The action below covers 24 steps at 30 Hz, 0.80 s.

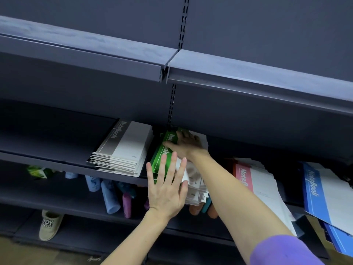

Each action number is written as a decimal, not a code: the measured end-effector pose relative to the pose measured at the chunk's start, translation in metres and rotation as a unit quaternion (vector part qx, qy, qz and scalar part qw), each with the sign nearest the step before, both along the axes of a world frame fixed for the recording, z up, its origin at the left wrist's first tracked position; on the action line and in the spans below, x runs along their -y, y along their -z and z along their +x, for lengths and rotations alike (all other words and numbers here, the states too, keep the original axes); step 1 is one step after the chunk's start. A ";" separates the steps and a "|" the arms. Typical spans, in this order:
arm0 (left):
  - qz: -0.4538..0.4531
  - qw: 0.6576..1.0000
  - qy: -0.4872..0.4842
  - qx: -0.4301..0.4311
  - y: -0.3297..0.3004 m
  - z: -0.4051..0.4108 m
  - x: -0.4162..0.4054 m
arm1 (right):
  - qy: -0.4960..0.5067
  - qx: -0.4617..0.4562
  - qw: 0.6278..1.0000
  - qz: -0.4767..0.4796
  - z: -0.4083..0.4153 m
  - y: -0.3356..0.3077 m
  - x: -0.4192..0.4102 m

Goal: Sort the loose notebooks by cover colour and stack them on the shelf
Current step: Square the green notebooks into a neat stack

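- The stack of green notebooks [159, 159] lies on the dark middle shelf [57, 148], its front edge jutting past the shelf lip
- The right hand [186, 143] rests flat on top of that stack, fingers straight and spread, gripping nothing; the left hand [166, 190] presses its straight, spread fingers against the stack's front edge
- Just left sits a neat stack of grey notebooks [124, 150]; to the right lie pink notebooks [254, 184], then blue notebooks [324, 196] tilted off the edge
- Rolled cloths [109, 196] stand on the shelf below; a beige shoe [50, 224] lower still
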<state>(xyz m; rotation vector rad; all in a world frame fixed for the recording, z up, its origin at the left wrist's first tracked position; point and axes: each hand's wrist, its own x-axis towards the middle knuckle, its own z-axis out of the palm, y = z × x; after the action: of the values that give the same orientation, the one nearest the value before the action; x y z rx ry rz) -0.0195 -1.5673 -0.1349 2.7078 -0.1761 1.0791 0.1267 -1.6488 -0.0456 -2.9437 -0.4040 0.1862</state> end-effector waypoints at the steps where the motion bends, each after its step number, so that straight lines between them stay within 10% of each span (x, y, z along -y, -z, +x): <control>1: -0.001 1.000 0.001 -0.001 0.000 0.000 0.000 | 0.003 -0.001 1.000 -0.001 0.000 -0.001 0.000; 24: 0.000 0.999 0.015 -0.030 -0.004 0.000 -0.002 | 0.011 -0.036 0.990 0.138 0.017 -0.007 0.040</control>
<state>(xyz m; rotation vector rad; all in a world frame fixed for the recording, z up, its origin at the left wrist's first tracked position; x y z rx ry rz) -0.0196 -1.5656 -0.1308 2.7256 -0.2055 0.9888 0.1438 -1.6889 -0.0390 -2.6602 -0.3559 0.2153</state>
